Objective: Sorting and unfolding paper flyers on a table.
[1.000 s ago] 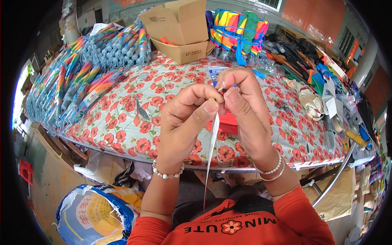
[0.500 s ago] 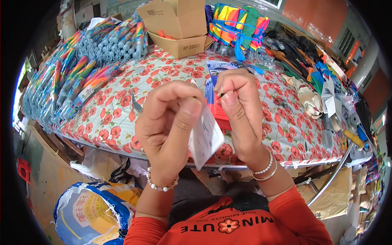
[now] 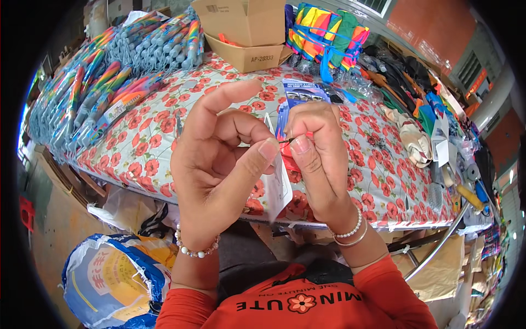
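Note:
Both of my hands are raised over the table, close together, with their fingertips nearly meeting. My left hand (image 3: 222, 159) pinches with thumb and a fingertip, its forefinger lifted and curved. The thumb and bent forefinger of my right hand (image 3: 320, 159) press together on a thin dark cord (image 3: 285, 142) that runs across to the left fingertips. Between the hands hangs a white card (image 3: 280, 189), tilted and seen nearly edge-on. Behind it lie blue printed leaflets (image 3: 300, 92) and something red (image 3: 290, 159), partly hidden by my fingers.
A floral cloth (image 3: 148, 159) covers the table. Rainbow folded umbrellas (image 3: 104, 93) are heaped at left. An open cardboard box (image 3: 249, 52) and a tied rainbow bundle (image 3: 326, 41) stand at the back. Dark fabric items (image 3: 405, 77) clutter the right. A blue-rimmed sack (image 3: 115, 279) sits lower left.
My left forefinger has lifted away from the thumb and the left hand has opened out a little. The right hand keeps its pinch. The dark cord between the fingertips shows more clearly now.

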Motion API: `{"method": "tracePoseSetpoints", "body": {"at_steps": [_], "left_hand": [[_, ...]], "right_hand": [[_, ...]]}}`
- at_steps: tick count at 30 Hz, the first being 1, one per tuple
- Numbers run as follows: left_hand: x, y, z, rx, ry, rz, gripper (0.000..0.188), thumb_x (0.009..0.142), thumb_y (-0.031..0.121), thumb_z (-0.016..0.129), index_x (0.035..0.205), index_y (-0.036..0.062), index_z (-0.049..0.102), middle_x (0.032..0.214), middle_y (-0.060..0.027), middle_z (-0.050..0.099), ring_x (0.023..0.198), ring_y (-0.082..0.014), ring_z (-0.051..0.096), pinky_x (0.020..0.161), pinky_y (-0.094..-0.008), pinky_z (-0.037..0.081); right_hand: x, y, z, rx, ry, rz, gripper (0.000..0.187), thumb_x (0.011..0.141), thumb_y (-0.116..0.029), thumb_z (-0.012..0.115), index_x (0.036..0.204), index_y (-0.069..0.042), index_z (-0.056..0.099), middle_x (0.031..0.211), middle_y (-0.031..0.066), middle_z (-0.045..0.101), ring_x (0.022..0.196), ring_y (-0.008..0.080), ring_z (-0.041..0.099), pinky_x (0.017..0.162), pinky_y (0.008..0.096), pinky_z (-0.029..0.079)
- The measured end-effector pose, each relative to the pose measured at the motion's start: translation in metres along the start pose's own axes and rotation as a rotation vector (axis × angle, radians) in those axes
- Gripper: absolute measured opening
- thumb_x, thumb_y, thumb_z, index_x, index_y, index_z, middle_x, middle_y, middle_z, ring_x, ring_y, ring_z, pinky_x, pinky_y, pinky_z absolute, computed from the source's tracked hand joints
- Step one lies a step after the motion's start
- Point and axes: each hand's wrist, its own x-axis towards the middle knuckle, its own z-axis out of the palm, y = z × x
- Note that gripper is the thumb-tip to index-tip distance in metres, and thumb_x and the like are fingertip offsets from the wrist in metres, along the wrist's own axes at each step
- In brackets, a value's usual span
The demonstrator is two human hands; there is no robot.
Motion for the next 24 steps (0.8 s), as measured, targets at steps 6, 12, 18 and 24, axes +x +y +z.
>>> {"method": "tracePoseSetpoints", "body": {"at_steps": [6,12,18,24], "left_hand": [[-0.001,0.001,0.003,0.070,0.034,0.033,0.052,0.076,-0.006,0.059,0.124,-0.0053,0.038,0.078,-0.0065,0.056,0.066,-0.0082,0.054,0.058,-0.0188,0.045],[-0.003,0.009,0.009,0.136,0.040,0.045,0.053,0.074,-0.008,0.059,0.123,-0.0054,0.038,0.076,-0.0055,0.055,0.068,-0.0080,0.052,0.062,-0.0178,0.042],[-0.003,0.014,0.010,0.232,-0.020,0.077,0.050,0.074,-0.011,0.057,0.120,-0.0054,0.038,0.075,-0.0043,0.054,0.069,-0.0074,0.051,0.063,-0.0170,0.040],[0.001,0.011,0.013,0.349,-0.078,0.070,0.048,0.075,-0.010,0.057,0.120,-0.0048,0.039,0.075,-0.0041,0.053,0.069,-0.0065,0.051,0.061,-0.0171,0.041]], "right_hand": [[0.002,-0.004,0.002,0.033,0.050,-0.008,0.005,0.086,-0.007,0.045,0.088,-0.002,0.046,0.084,0.0105,0.046,0.081,0.0249,0.039,0.076,0.0337,0.032],[0.001,-0.004,-0.004,-0.061,0.000,-0.093,0.004,0.084,-0.005,0.046,0.087,-0.001,0.047,0.085,0.0117,0.046,0.081,0.0273,0.041,0.077,0.0357,0.034],[0.005,-0.009,-0.010,-0.130,-0.060,-0.190,0.004,0.082,-0.002,0.046,0.085,0.000,0.045,0.085,0.0137,0.046,0.081,0.0306,0.041,0.076,0.0381,0.034],[0.005,-0.006,-0.010,-0.083,-0.059,-0.140,0.005,0.081,-0.002,0.046,0.086,0.001,0.044,0.084,0.0147,0.045,0.081,0.0319,0.041,0.076,0.0384,0.035]]}}
